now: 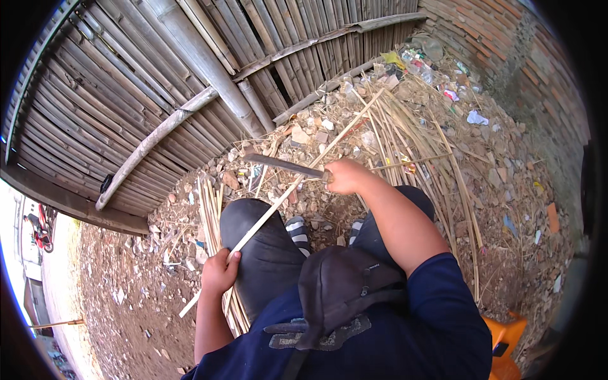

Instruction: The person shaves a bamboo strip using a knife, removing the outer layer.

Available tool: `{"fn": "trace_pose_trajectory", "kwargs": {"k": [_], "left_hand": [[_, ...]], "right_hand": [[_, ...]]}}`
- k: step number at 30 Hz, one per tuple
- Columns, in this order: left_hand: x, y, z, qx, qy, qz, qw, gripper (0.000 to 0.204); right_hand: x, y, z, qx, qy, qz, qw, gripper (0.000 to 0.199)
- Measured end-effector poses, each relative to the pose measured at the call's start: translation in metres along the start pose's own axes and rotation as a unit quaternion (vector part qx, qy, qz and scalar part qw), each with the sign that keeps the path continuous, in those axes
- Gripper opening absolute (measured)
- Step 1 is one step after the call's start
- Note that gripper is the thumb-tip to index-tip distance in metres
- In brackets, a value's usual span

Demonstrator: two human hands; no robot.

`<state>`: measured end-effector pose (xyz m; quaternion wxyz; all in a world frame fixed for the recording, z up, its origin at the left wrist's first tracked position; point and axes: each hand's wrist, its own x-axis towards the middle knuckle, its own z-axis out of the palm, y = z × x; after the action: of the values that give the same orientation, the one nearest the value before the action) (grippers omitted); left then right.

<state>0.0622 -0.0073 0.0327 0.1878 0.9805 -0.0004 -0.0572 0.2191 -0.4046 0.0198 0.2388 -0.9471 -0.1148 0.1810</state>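
Fingers [223,269] round bamboo strip [297,180], knife [285,166] opposite.

Open rubble ground [126,285] at left — bamboo fence [126,95] ahead, strip pile [411,145] crowding the right.

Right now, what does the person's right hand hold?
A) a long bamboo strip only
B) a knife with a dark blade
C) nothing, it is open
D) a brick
B: the right hand is closed on the handle of a knife whose dark blade points left over the bamboo strip, while the left hand grips the strip's lower part.
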Motion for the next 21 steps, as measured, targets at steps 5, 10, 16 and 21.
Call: {"fn": "trace_pose_trajectory", "kwargs": {"k": [5, 10, 16, 21], "left_hand": [[-0.003, -0.004, 0.004, -0.001, 0.010, 0.001, 1.000, 0.047], [-0.002, 0.004, 0.006, -0.045, 0.030, 0.021, 0.998, 0.046], [-0.001, 0.003, 0.002, 0.000, 0.027, 0.018, 0.999, 0.046], [0.000, 0.001, 0.003, -0.002, 0.023, 0.026, 0.999, 0.046]], "right_hand": [[-0.012, -0.020, 0.001, -0.031, 0.006, -0.057, 0.998, 0.040], [0.016, 0.029, 0.000, 0.044, 0.016, 0.011, 0.999, 0.050], [0.019, 0.032, 0.008, 0.014, 0.054, 0.052, 0.997, 0.053], [0.000, 0.002, 0.008, -0.010, 0.008, -0.038, 0.999, 0.045]]}}
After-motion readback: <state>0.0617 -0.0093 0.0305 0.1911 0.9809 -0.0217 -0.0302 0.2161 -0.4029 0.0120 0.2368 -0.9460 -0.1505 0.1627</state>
